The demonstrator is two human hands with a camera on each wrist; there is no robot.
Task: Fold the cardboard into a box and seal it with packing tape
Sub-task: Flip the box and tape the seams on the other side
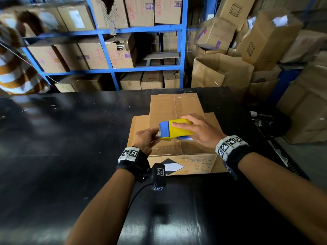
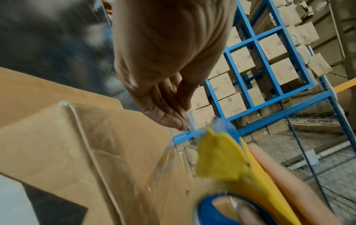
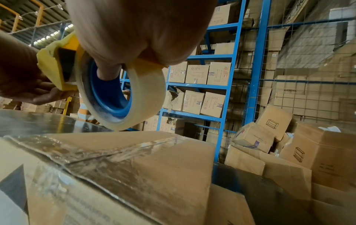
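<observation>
A brown cardboard box (image 1: 178,149) stands on the black table (image 1: 62,138), its far flaps open. Clear tape covers part of its near top. My right hand (image 1: 198,129) grips a yellow and blue tape dispenser (image 1: 177,129) just above the box top, fingers curled round it, thumb in the roll's blue core (image 3: 109,94). The clear tape roll (image 3: 148,91) hangs a little above the cardboard (image 3: 154,152). My left hand (image 1: 146,138) pinches the loose tape end (image 2: 189,121) at the dispenser's blue cutter end (image 2: 225,126). The dispenser (image 2: 221,159) is blurred in the left wrist view.
Blue metal shelving (image 1: 109,52) loaded with cartons stands behind the table. Loose and crushed cartons (image 1: 247,55) pile up at the back right. A person in a striped top (image 1: 16,75) is at the far left. A cable and small parts (image 1: 258,119) lie at the table's right edge.
</observation>
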